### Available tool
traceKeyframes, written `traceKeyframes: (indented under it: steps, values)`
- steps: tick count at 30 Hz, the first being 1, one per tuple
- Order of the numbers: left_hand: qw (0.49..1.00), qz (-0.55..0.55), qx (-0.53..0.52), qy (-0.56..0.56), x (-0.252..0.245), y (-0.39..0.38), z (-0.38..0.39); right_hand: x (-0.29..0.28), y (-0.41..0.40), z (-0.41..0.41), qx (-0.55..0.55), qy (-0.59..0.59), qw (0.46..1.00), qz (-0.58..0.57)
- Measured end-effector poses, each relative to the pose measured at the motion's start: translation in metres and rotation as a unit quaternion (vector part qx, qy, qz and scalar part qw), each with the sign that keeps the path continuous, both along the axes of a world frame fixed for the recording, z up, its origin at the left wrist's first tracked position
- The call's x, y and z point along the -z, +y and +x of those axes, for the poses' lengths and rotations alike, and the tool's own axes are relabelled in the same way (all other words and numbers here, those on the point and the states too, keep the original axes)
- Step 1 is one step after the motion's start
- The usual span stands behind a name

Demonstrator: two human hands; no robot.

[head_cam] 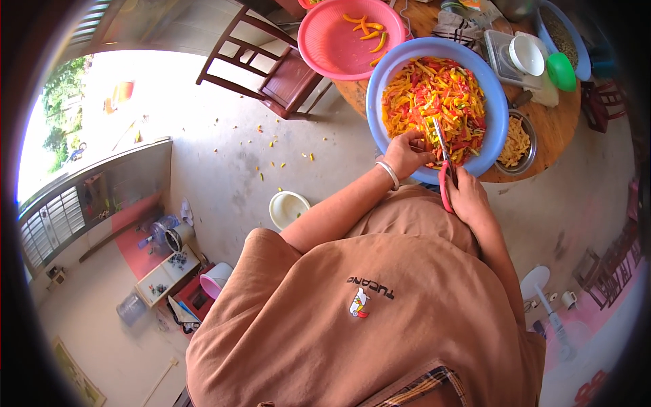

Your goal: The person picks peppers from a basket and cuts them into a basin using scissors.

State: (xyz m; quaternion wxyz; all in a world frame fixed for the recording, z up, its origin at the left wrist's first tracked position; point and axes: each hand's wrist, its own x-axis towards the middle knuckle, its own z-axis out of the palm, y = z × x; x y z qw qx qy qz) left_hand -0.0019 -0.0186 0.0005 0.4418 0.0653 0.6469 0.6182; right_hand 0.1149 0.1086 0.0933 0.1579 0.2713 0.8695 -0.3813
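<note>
A large blue plastic basin (500, 133) sits at the edge of a round wooden table, filled with cut red, orange and yellow chili peppers (442, 96). My right hand (465, 193) grips the pink handles of a pair of scissors (446, 160), whose blades point over the peppers. Left of the blades, my left hand (405, 154) is at the near side of the basin with its fingers bent; whether it holds a piece of pepper I cannot tell. A pink plastic colander (330, 46) with several whole yellow-orange peppers (379, 41) stands beside the basin at the upper left.
Right of the basin, a metal bowl (529, 157) holds pale yellow strips. Behind it are a kitchen scale (496, 48) with a white bowl (526, 55), and a green bowl (561, 71). A wooden chair (290, 79) stands left; a white tub (289, 209) and pepper scraps lie on the floor.
</note>
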Motion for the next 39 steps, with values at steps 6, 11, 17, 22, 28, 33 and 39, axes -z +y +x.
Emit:
traceKeyframes:
  steps: [6,11,17,22,28,33,39]
  values:
    - [0.99,-0.108,0.006,0.096,-0.027,0.003,-0.007,-0.012,0.004,-0.002,-0.086,-0.052,0.993,0.058]
    - [0.979,-0.137,0.053,0.141,-0.03,0.003,-0.007,-0.012,0.003,-0.008,-0.11,-0.082,0.987,0.088]
    - [0.975,-0.146,0.075,0.152,-0.039,-0.001,-0.01,-0.011,-0.001,-0.005,-0.093,-0.089,0.99,0.051]
    - [0.98,-0.139,0.091,0.112,-0.031,-0.001,-0.01,0.007,0.001,0.006,-0.079,-0.029,0.996,0.033]
    - [0.979,0.015,-0.054,-0.196,-0.01,-0.001,-0.008,0.016,0.01,0.018,-0.009,-0.004,0.999,-0.03]
    - [0.964,0.078,-0.059,-0.247,-0.006,-0.002,-0.009,-0.013,0.012,0.01,-0.035,-0.071,0.995,-0.057]
    - [0.985,0.051,0.007,-0.166,-0.01,0.001,-0.003,-0.005,0.011,0.005,-0.101,-0.014,0.993,0.063]
